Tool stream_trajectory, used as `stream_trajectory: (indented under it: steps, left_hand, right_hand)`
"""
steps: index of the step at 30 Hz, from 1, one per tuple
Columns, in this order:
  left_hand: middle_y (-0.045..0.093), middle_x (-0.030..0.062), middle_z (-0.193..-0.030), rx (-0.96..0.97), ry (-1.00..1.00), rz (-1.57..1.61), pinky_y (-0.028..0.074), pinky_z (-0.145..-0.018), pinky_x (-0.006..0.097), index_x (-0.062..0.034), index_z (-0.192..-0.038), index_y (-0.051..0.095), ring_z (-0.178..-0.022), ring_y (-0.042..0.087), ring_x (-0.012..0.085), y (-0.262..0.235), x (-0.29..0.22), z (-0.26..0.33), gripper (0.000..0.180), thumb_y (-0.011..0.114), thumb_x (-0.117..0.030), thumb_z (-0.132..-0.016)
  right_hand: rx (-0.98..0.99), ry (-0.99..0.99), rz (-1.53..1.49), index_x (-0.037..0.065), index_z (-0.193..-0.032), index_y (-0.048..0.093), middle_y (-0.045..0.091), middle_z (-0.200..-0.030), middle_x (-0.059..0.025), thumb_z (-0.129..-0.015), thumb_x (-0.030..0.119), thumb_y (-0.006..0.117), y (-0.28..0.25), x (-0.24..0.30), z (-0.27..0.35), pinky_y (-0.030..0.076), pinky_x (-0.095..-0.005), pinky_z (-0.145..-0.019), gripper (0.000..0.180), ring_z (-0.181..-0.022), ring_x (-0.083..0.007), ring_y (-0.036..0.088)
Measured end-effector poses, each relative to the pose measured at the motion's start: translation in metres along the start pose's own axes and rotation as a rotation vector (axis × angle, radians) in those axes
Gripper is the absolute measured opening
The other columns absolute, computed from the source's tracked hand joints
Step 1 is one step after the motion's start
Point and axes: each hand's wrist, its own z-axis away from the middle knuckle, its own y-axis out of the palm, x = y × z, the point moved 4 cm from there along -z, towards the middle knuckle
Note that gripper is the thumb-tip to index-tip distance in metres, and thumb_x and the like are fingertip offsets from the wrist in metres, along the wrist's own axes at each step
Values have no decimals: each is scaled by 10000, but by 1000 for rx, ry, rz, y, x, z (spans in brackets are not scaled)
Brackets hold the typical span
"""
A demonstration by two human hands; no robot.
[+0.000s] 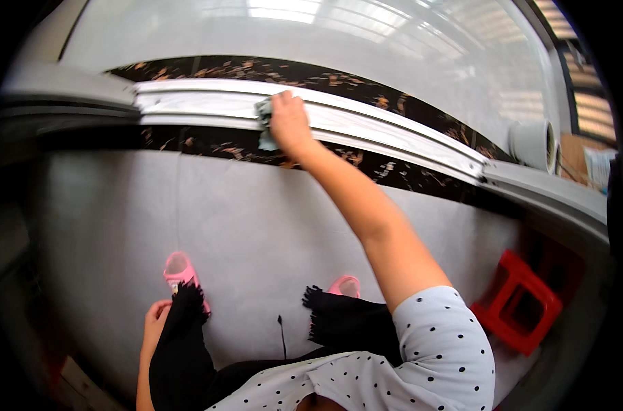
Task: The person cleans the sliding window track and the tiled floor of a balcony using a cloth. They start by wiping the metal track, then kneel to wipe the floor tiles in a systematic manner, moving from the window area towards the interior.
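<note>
My right hand (291, 127) reaches far forward, its fingers closed on a crumpled grey-green cloth (265, 123). It presses the cloth against a white door track (208, 103) with long raised ridges, set in the floor. Part of the cloth hangs over the track's near edge onto a dark speckled stone strip (339, 154). Low on the left, my left hand (157, 315) is beside my black trouser leg (181, 342). Its fingers look bent together, partly hidden by the leg, and whether they hold anything does not show.
Door frames (551, 192) close off both ends of the track. Beyond it stretches a glossy pale floor (208, 34), with a white cylinder (534, 145) at the right. A red plastic stool (520, 301) stands near my right side. My feet wear pink slippers (178, 266) on grey floor.
</note>
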Motion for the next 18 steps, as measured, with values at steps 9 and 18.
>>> stream_trajectory:
  steps: [9,18]
  left_hand:
    - [603,48,-930,75,45,250,443,-767,227,9,-1039,541,-846,558,97,-1,-9,-4,193,524,-95,-876]
    - [603,43,-925,29,14,289,439,-750,213,11,-1027,548,-829,551,85,-29,18,-2,178,511,-95,-889]
  right_hand:
    - [31,200,151,93,-1054,533,447,-1150,-108,-702,230,678,0,53,0,404,-452,-779,405,-1010,-326,426]
    - [115,-205,-400,26,-1052,547,492,-1070,-198,-636,18,569,19,145,-95,413,-365,-891,417,-996,-355,491]
